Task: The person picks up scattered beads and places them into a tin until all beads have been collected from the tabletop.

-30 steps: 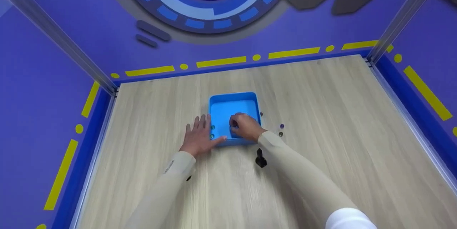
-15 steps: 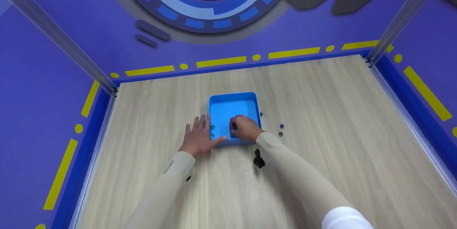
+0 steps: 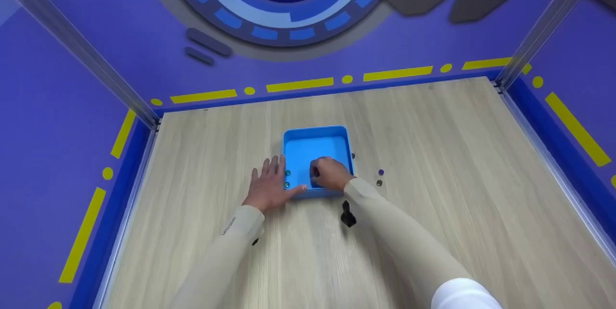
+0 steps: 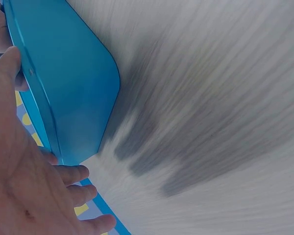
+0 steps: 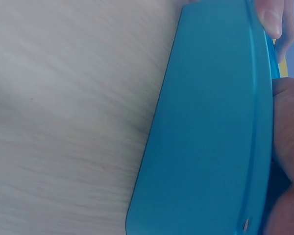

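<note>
Opening upward: blue box (image 3: pixel 315 148) | near-square, long axis unclear | right hand (image 3: pixel 331 173) inside

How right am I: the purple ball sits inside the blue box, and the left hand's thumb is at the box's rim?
Partly: the purple ball lies outside the blue box, on the table to its right, as the head view shows. The left hand has its thumb at the rim.

The blue tray (image 3: pixel 315 146) is wide open from above in its upper half, but the right hand (image 3: pixel 330 174) plugs the lower middle and the left hand (image 3: pixel 267 188) blocks the lower-left corner. Tons of room on the table (image 3: pixel 457 174) at far right, past two little balls (image 3: pixel 380 172) center-right.
</note>
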`<state>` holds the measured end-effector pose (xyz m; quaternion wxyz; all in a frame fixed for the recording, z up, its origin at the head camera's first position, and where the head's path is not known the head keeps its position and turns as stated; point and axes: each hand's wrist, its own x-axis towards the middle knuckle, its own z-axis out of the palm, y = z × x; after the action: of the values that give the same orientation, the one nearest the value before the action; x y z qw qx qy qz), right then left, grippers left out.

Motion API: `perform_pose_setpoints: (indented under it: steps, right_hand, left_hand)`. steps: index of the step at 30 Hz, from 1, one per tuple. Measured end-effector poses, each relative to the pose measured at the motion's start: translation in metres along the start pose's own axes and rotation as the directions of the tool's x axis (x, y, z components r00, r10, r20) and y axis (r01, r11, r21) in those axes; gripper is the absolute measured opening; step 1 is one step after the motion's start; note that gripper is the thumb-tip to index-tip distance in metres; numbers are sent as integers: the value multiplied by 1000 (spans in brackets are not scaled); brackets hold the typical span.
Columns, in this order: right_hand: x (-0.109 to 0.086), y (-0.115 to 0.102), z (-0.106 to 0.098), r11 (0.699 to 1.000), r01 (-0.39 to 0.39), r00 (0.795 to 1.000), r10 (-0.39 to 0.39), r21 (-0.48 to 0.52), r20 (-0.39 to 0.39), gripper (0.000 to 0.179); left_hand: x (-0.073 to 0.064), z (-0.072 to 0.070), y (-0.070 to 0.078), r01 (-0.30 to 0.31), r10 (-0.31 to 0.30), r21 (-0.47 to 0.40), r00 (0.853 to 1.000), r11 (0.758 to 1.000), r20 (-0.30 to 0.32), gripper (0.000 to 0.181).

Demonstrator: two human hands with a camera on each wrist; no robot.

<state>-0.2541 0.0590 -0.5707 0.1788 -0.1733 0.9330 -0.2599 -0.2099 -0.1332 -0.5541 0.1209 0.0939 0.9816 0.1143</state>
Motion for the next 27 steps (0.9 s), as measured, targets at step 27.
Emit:
perform_pose_setpoints:
  steps: [27]
  right_hand:
    - [4,1,3,999,-28,1000,28,-22,-6,8]
  left_hand:
    - [1,1,0,26,-26,-19,999,999,20,109]
